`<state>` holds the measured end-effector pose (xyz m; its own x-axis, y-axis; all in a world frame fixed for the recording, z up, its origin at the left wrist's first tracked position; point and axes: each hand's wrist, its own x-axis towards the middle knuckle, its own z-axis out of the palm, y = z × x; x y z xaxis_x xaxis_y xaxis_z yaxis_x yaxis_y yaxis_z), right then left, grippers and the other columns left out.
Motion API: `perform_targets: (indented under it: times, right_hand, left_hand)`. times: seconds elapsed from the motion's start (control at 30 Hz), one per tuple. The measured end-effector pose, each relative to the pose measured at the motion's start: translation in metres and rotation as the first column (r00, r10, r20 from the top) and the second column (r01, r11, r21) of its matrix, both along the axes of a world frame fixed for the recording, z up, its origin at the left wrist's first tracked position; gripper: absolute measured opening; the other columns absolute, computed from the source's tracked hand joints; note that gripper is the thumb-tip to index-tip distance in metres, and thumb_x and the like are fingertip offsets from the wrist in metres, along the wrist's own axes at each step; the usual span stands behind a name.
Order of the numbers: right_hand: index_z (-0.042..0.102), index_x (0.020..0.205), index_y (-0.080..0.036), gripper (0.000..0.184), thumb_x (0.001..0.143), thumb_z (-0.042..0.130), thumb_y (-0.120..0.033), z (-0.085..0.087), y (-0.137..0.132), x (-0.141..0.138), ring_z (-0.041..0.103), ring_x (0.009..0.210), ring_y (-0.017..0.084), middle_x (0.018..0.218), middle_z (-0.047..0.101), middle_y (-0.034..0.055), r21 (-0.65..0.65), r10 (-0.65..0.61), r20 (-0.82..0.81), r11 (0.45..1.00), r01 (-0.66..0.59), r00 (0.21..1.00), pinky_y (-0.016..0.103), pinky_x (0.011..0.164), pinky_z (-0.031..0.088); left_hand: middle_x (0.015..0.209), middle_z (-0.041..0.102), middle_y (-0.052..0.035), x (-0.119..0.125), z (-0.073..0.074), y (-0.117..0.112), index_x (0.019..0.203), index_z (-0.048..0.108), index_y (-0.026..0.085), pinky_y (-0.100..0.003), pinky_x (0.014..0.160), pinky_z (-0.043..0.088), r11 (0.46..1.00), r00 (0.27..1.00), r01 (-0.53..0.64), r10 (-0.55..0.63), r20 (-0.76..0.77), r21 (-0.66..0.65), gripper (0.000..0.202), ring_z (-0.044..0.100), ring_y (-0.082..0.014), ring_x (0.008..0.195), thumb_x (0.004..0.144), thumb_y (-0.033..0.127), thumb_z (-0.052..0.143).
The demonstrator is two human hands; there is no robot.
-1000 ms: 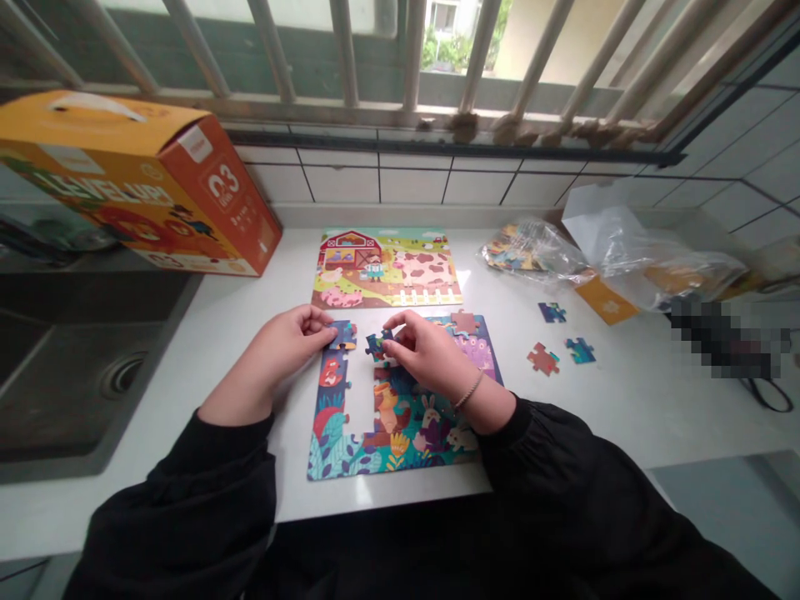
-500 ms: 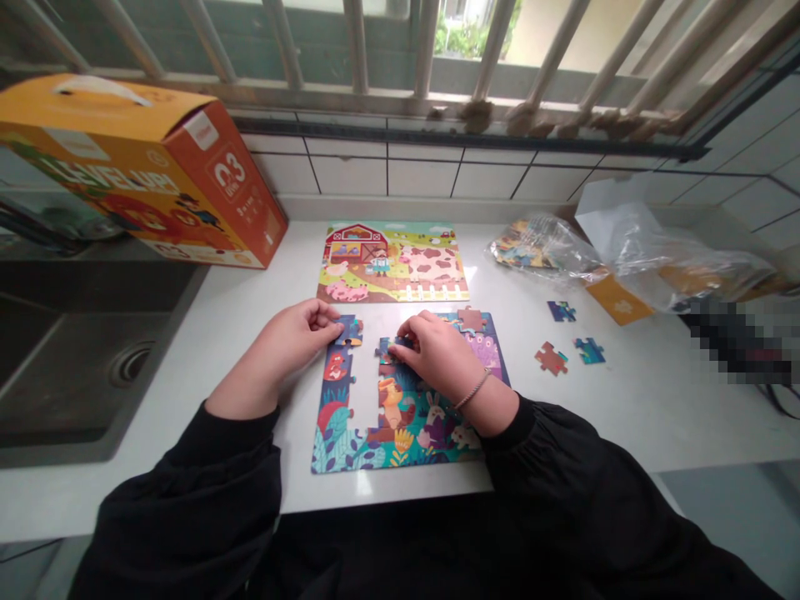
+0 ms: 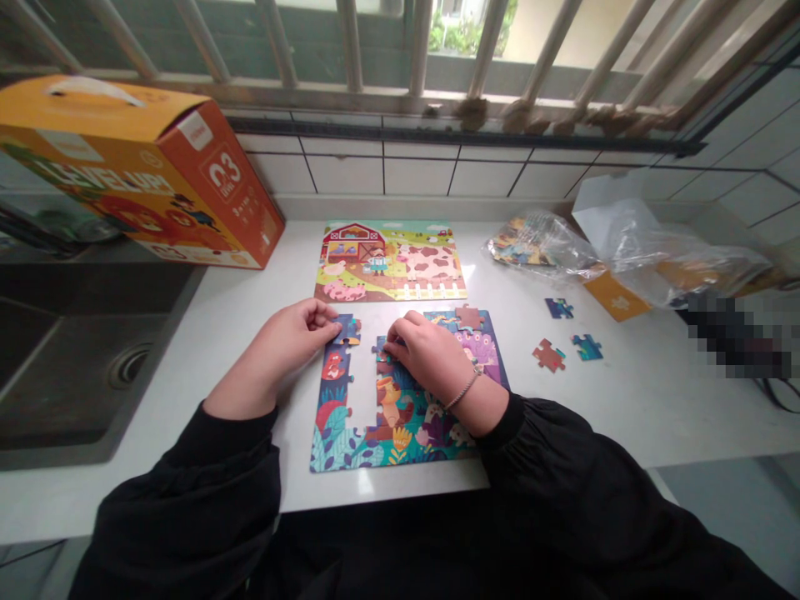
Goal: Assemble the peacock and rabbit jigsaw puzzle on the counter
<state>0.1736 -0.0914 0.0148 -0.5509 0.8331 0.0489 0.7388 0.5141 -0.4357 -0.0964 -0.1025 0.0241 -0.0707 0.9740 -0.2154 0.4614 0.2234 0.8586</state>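
My left hand [image 3: 300, 335] is closed with thumb and fingertips on a dark blue puzzle piece [image 3: 348, 331] at the top left corner of the animal jigsaw puzzle [image 3: 350, 446]. Across a white gap, my right hand [image 3: 431, 354] pinches another dark puzzle piece [image 3: 380, 343], mostly hidden under the fingers, at the puzzle's upper middle. White counter shows through the gap between the left column and the rest. A brown-backed piece [image 3: 468, 317] lies over the top right edge of the puzzle.
Several loose bits lie right: a blue piece [image 3: 559, 308], a teal piece [image 3: 587, 347], a brown-backed piece [image 3: 548, 356]. Behind are a farm puzzle [image 3: 391, 260], a bag of pieces [image 3: 525, 242] and an opened box [image 3: 616, 294]. Left stand an orange box [image 3: 218, 183] and a sink [image 3: 93, 425].
My right hand has shifted slightly left, its fingertips now covering more of the piece they pinch. The left hand stays on its corner piece. The view has moved slightly.
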Motion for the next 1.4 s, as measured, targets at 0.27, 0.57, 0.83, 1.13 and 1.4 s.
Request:
perform_targets:
  times: [0.27,0.57,0.83,1.13,1.4]
  right_hand:
    - [0.075,0.111,-0.019,0.007,0.109,0.071,-0.024,0.006,0.006,0.016,0.067,0.091,0.016,0.12,0.069,0.0078,-0.036,0.084,-0.153,0.995,-0.091,0.985,0.031,0.087,0.054]
    - [0.074,0.118,-0.021,0.02,0.1,0.082,-0.02,0.008,0.007,0.025,0.073,0.106,0.021,0.125,0.072,0.0082,-0.057,0.229,-0.172,0.969,-0.241,0.958,0.035,0.096,0.058]
    - [0.074,0.121,-0.023,0.023,0.1,0.084,-0.026,0.002,0.001,0.012,0.072,0.105,0.021,0.129,0.071,0.0084,-0.022,0.206,-0.183,0.977,-0.214,0.961,0.034,0.092,0.057]
    - [0.077,0.109,-0.024,0.005,0.106,0.076,-0.027,-0.008,-0.002,-0.005,0.07,0.102,0.017,0.128,0.071,0.0065,0.046,0.224,-0.205,0.975,-0.22,0.953,0.028,0.087,0.053]
    - [0.084,0.117,-0.032,0.017,0.111,0.068,-0.031,-0.011,-0.006,-0.007,0.07,0.097,0.016,0.136,0.071,0.0043,0.086,0.254,-0.1,0.966,-0.246,0.962,0.028,0.08,0.051]
  left_hand:
    - [0.081,0.075,-0.0048,-0.003,-0.005,0.002,0.096,0.073,0.02,-0.031,0.065,0.051,1.0,1.0,-0.008,0.007,0.028,0.006,0.041,0.068,-0.0211,0.072,0.071,0.049,0.088]
    - [0.083,0.075,-0.005,-0.007,-0.011,0.003,0.098,0.073,0.021,-0.032,0.064,0.051,0.999,1.0,0.014,-0.013,-0.014,0.033,0.041,0.068,-0.0217,0.073,0.075,0.051,0.087]
    - [0.086,0.075,-0.0051,0.0,-0.001,0.0,0.095,0.074,0.022,-0.033,0.068,0.051,0.998,0.999,0.011,-0.009,-0.043,0.061,0.035,0.068,-0.0221,0.076,0.075,0.049,0.083]
    - [0.078,0.072,-0.0008,-0.001,0.004,-0.001,0.094,0.071,0.021,-0.03,0.062,0.048,0.991,0.991,-0.129,0.128,0.038,0.032,0.037,0.065,-0.019,0.068,0.07,0.046,0.085]
    - [0.073,0.068,0.001,-0.002,0.005,0.0,0.096,0.07,0.022,-0.03,0.061,0.048,0.985,0.984,-0.169,0.166,0.065,0.042,0.032,0.064,-0.0185,0.064,0.073,0.038,0.084]
